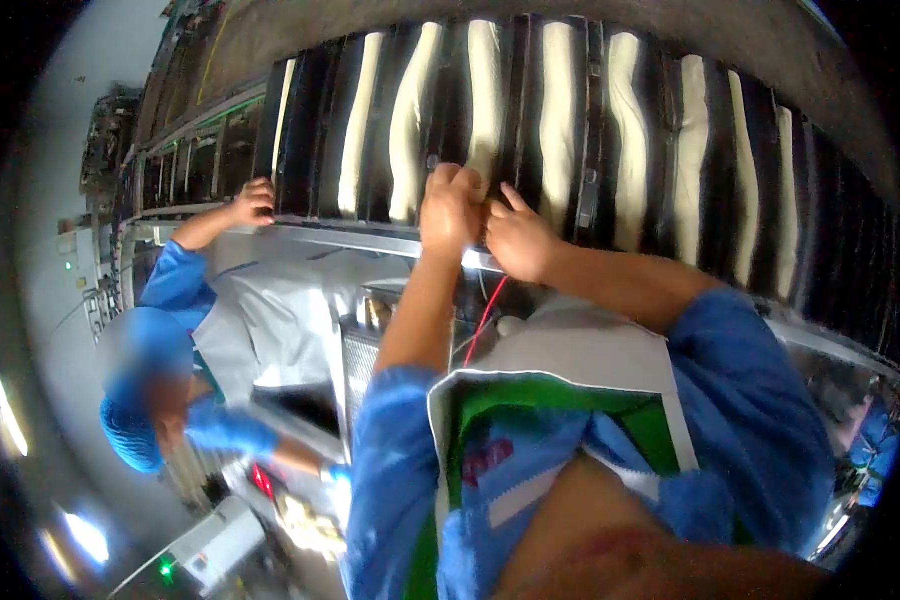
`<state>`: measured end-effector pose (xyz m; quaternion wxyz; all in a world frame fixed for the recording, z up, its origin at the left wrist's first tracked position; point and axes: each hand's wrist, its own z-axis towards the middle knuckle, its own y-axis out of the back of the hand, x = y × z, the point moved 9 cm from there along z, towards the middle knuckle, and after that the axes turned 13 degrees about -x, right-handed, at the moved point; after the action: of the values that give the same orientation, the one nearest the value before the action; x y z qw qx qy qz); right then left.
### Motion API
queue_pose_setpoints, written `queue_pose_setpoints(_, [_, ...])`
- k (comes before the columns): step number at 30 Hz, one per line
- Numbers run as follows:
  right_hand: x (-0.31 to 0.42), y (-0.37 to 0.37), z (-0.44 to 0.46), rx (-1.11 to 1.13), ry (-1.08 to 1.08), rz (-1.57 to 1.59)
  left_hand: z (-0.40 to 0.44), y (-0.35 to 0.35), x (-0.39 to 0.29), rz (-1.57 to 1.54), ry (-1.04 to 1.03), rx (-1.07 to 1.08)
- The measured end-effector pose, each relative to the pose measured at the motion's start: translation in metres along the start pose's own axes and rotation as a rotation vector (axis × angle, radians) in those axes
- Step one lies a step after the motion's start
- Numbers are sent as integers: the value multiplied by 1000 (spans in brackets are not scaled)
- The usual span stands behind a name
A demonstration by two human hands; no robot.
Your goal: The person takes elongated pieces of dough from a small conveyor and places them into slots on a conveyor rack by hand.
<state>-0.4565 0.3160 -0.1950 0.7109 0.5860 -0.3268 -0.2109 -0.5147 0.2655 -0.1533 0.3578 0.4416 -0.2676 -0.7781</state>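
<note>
Long pale strips that look like dough lie in dark troughs (517, 120) running away from me. My left hand (450, 210) is closed at the near end of one dough strip (484, 95), its fingers curled over the strip. Close beside it, my right hand (523, 238) has one finger stretched up and the others curled in at the same near end. The exact grip of both hands is partly hidden by the fingers. Another dough strip (557, 110) lies just right of my hands, and a third strip (410, 130) to the left.
A metal rail (355, 238) runs along the near edge of the troughs. On the left stands a co-worker in a blue cap (130, 425), one hand (254, 202) at the leftmost trough. Below the rail are a perforated metal panel (360, 365) and a red cord (488, 315).
</note>
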Motion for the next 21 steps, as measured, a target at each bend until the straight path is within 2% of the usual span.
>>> queue_pose_setpoints(1, [-2,3,3,-173,6,23,-4,-7,14,89,42,131])
queue_pose_setpoints(3, [-5,-1,6,-185,28,19,-13,-12,34,241,166,417])
queue_pose_setpoints(4, [-5,0,8,-201,44,19,-16,-6,39,245,171,415])
queue_pose_setpoints(6, [-2,-5,11,-121,41,-1,-32,-1,36,317,29,546])
queue_pose_setpoints(7, [1,-3,11,-126,36,-7,-41,8,34,391,84,657])
queue_pose_setpoints(8, [1,-3,12,-131,33,-14,-55,13,43,389,97,655])
queue_pose_setpoints(10, [5,-10,15,-95,33,25,-65,46,41,446,-143,372])
queue_pose_setpoints(11, [4,-6,15,-163,28,44,-80,68,59,384,157,333])
queue_pose_setpoints(12, [6,-3,16,-228,25,65,-95,90,58,353,145,320])
queue_pose_setpoints(13, [7,-7,19,-104,5,86,-117,110,72,356,185,268])
queue_pose_setpoints(14, [8,-12,18,-144,26,26,-145,128,88,359,227,215])
queue_pose_setpoints(16, [12,-9,13,-170,20,17,-226,165,122,465,501,186])
queue_pose_setpoints(18, [13,-7,14,-171,-1,56,-303,198,140,474,637,153])
queue_pose_setpoints(20, [21,2,16,-231,-1,85,-385,229,147,495,918,35])
queue_pose_setpoints(21, [23,2,17,-230,-31,77,-409,238,137,513,941,9])
